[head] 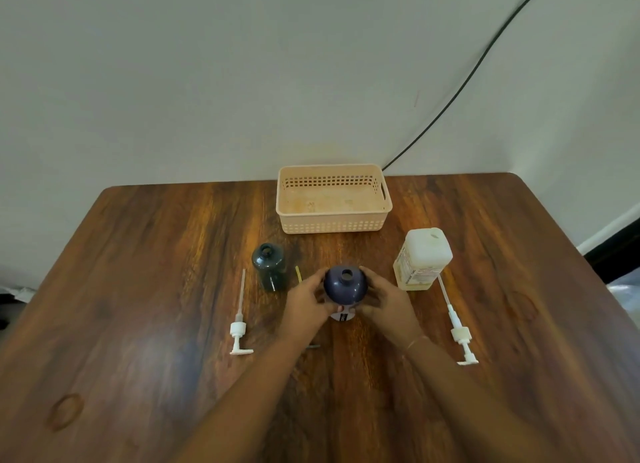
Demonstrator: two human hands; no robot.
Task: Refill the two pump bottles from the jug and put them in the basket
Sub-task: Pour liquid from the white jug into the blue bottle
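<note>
A dark blue bottle [345, 286] with an open neck stands mid-table, held from both sides. My left hand [306, 301] grips its left side and my right hand [386, 299] grips its right side. A dark green bottle [269, 265], also open at the neck, stands just to the left. The whitish jug [423, 258] with yellowish liquid stands to the right, its cap on. Two white pump heads lie on the table: the left pump [239, 327] and the right pump [457, 327]. The peach basket [332, 220] sits empty at the back.
A small yellow strip [298, 274] lies between the two bottles. A black cable [467, 78] runs down the wall to behind the basket. The wooden table [138, 289] ends close behind the basket at the wall.
</note>
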